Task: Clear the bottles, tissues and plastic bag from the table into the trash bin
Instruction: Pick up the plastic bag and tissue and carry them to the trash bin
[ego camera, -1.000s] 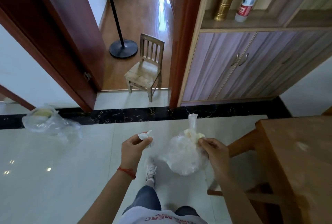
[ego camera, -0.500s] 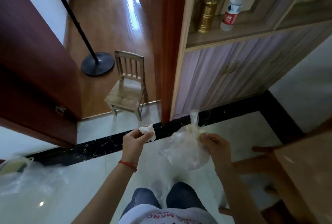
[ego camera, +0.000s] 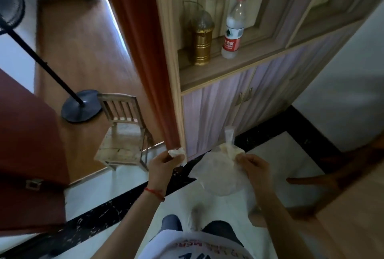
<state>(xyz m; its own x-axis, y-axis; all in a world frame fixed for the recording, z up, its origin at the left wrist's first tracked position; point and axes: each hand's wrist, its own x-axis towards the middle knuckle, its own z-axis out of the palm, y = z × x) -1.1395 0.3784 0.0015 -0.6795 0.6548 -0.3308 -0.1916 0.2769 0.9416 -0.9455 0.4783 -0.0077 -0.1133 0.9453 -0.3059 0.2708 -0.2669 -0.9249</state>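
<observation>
My left hand (ego camera: 164,165) is raised in front of me and pinches a crumpled white tissue (ego camera: 177,153) between thumb and fingers. To its right, my right hand (ego camera: 254,168) grips the gathered neck of a clear plastic bag (ego camera: 218,177) that hangs below it with pale contents near the knot. Both hands are held over the white tiled floor, close together but apart. The wooden table's corner (ego camera: 353,217) shows at the lower right. No trash bin is visible in this view.
A wooden cabinet (ego camera: 218,113) stands ahead, with a clear bottle with red cap (ego camera: 233,28) and a gold container (ego camera: 201,40) on its shelf. A small wooden chair (ego camera: 122,134) and a fan's base (ego camera: 82,106) sit in the doorway left. A red-brown door (ego camera: 27,154) stands at the far left.
The view has swung and moved toward the cabinet and doorway. The bag-lined bin seen at the left floor has left the frame. Both hands keep their hold on tissue and bag.
</observation>
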